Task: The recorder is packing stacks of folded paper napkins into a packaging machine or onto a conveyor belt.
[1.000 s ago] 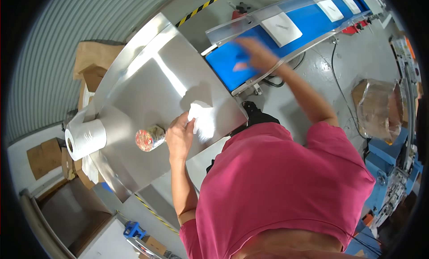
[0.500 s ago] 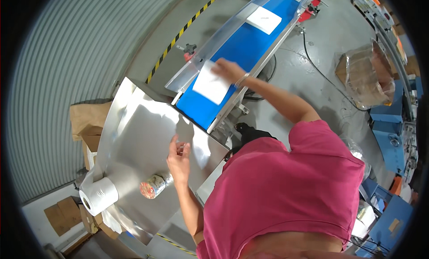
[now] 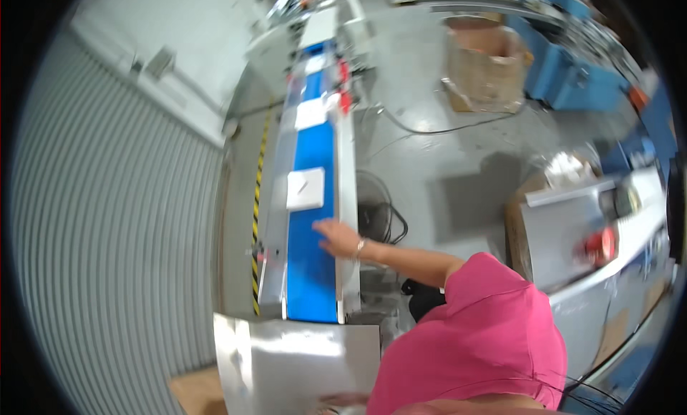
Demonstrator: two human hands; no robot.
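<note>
My right hand (image 3: 338, 238) reaches over the blue conveyor belt (image 3: 312, 279), fingers stretched out and holding nothing. Just beyond its fingertips lies a flat, square white packet (image 3: 305, 193) with a small dark mark on top. Farther along the belt sit another white packet (image 3: 311, 114) and a smaller-looking one (image 3: 313, 64) behind it. At the lower edge my left hand (image 3: 343, 399) shows only in part, blurred, over the shiny metal table (image 3: 286, 365). Its fingers cannot be made out, nor whether it holds anything.
A clear guard (image 3: 275, 222) runs along the belt's left side. Right of the belt are a cable (image 3: 444, 131) on the floor and a large cardboard box (image 3: 483, 75). A metal-topped bench (image 3: 562, 236) with a red roll (image 3: 600, 247) stands at the right.
The view has swung, so the belt now runs nearly straight ahead. My right hand has let go of a white packet; where that packet is now is unclear. My left hand appears lower in view.
</note>
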